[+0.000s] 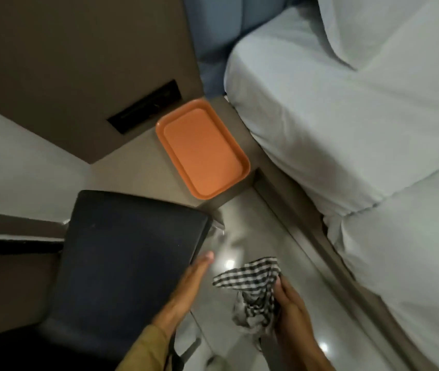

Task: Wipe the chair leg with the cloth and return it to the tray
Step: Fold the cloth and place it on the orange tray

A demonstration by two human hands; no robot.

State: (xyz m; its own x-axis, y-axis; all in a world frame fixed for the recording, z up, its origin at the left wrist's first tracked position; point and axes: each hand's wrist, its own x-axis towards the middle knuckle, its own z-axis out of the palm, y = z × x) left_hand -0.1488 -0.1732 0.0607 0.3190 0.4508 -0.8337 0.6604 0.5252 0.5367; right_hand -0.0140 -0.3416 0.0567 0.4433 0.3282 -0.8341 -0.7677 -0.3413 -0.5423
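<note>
Fingers [280,290] of the right hand [290,311] pinch a bunch of the checked cloth [250,287], which hangs crumpled above the shiny floor [242,236], just right of the chair [122,258]. Those of the left hand [186,285] lie straight and pressed together, flat against the right edge of the dark seat, gripping nothing. No leg shows clearly; a blurred metal glint under the seat's far right corner may be part of one, and a dim strut below the left wrist another, but I cannot tell. Either way the leg must lie down and left of the cloth, under the seat, its long axis presumably near upright, so wiping would run up and down. The right hand carries the cloth and is well placed to reach it. The empty orange tray [202,148] sits well beyond, on a ledge beside the bed [347,116].
</note>
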